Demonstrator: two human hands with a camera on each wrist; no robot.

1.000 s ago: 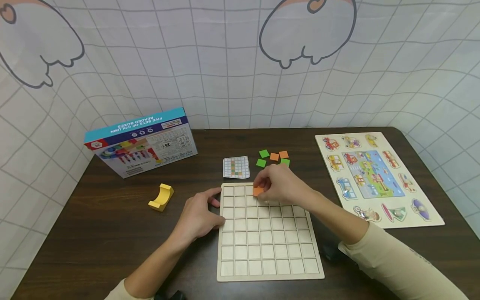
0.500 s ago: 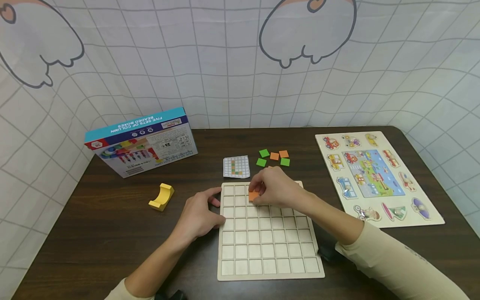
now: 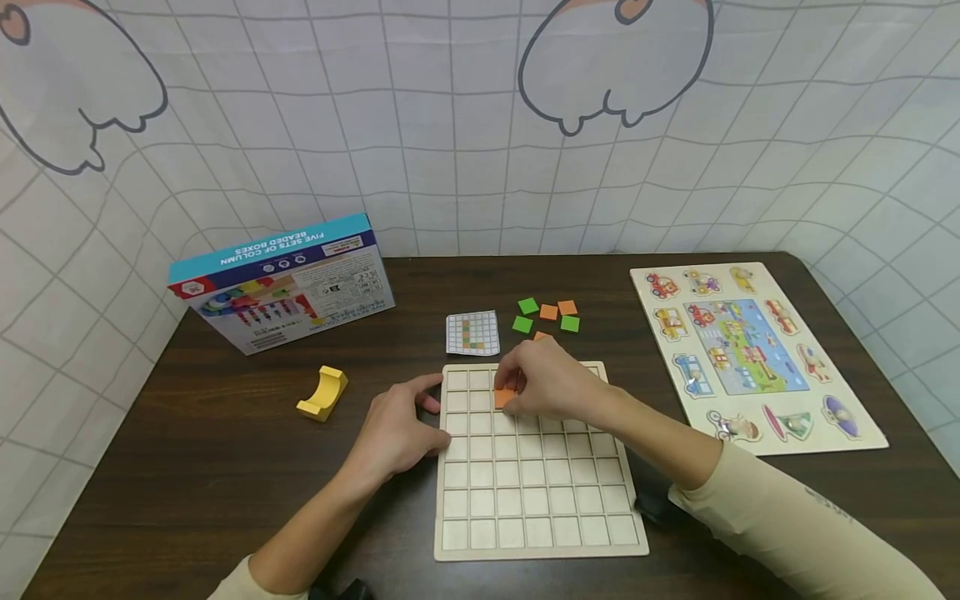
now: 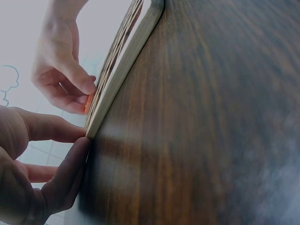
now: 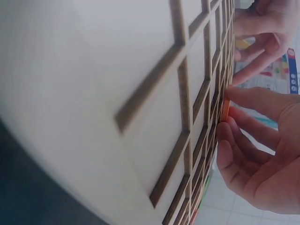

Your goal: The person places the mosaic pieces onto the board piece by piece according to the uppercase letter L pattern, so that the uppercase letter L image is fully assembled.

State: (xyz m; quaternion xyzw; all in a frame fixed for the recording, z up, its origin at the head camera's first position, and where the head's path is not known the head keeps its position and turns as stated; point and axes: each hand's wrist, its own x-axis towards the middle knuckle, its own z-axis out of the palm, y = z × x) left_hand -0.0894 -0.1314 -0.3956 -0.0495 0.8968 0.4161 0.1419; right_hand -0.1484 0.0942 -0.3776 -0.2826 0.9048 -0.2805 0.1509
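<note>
Right hand (image 3: 551, 385): pinched an orange tile (image 3: 504, 398) between thumb and fingertips, low over the grid board (image 3: 536, 533), second row, third cell from the left.
Left hand (image 3: 397, 429): fingers loosely curled, tips pressed to the board's left edge, nothing held.
Risk: tile likely to catch on a divider and sit tilted or land one cell off; board could slide if the brace slackened.
Hidden: most of the tile under the fingers; contact with the cell unclear; pattern card (image 3: 473, 333) too small to read.
</note>
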